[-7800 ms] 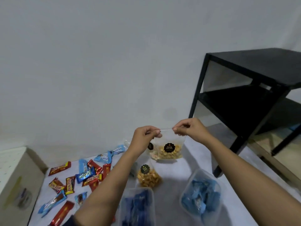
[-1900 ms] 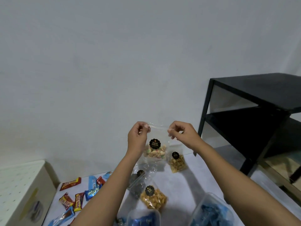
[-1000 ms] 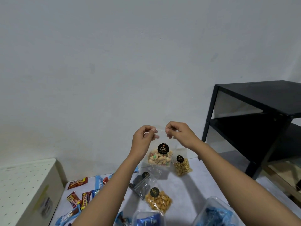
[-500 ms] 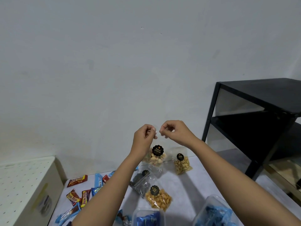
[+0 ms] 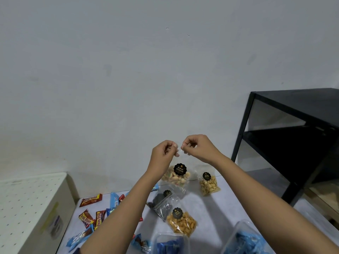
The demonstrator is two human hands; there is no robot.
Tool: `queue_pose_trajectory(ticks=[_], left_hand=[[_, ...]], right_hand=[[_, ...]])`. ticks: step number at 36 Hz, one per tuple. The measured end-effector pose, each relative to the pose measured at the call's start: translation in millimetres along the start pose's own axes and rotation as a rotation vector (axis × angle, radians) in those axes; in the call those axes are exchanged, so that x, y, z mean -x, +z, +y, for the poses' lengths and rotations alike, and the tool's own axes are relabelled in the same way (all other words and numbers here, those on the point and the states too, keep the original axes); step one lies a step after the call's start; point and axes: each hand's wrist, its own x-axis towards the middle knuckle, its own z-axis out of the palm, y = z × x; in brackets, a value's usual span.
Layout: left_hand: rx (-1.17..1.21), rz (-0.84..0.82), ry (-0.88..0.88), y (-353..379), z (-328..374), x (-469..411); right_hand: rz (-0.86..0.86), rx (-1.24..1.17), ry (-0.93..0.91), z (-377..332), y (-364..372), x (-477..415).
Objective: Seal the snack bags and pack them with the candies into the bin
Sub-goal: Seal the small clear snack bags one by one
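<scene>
Bare table point(image 5: 229, 204) is lying open between the snack bags point(image 5: 209, 184) and the black shelf point(image 5: 297, 143); candies point(image 5: 91, 216) are crowding the left side, two clear tubs point(image 5: 244, 239) blocking the near edge.

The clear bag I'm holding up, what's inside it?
The held bag holds small pale round biscuits, some with coloured tops, under a black label. The left hand and right hand pinch its top edge and cover it.

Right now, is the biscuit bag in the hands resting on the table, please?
No, both hands, left and right, pinch the top of the biscuit bag, which hangs above the table.
</scene>
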Motion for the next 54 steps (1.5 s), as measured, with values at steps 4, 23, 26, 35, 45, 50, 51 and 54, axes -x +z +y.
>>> queue_pose_trajectory(ticks=[4, 23, 26, 35, 45, 50, 51, 54], left_hand=[[0.001, -0.019, -0.002, -2.4, -1.1, 0.3], [0.01, -0.058, -0.01, -5.1, -0.7, 3.9], [0.035, -0.013, 0.005, -6.1, 1.3, 1.6], [0.104, 0.03, 0.007, -11.9, -0.1, -1.5], [0.033, -0.041, -0.044, -6.9, 0.7, 0.9], [-0.011, 0.04, 0.012, -4.9, 2.0, 0.8], [-0.013, 0.062, 0.015, -4.9, 2.1, 0.7], [0.008, 0.113, 0.009, -6.5, 2.4, -0.9]], right_hand=[[0.013, -0.016, 0.016, 0.9, 1.2, 0.2], [0.003, 0.074, 0.005, -2.6, 1.1, 1.6], [-0.025, 0.027, -0.007, -9.2, -2.7, 1.0], [-0.049, 0.054, -0.001, -6.4, -6.6, 7.2], [-0.064, 0.143, -0.022, -6.6, -4.6, 7.9], [-0.071, 0.008, -0.041, -11.6, -10.1, 11.7], [-0.078, -0.008, -0.034, -11.4, -11.8, 12.5], [-0.073, -0.039, -0.01, -7.7, -17.4, 14.7]])
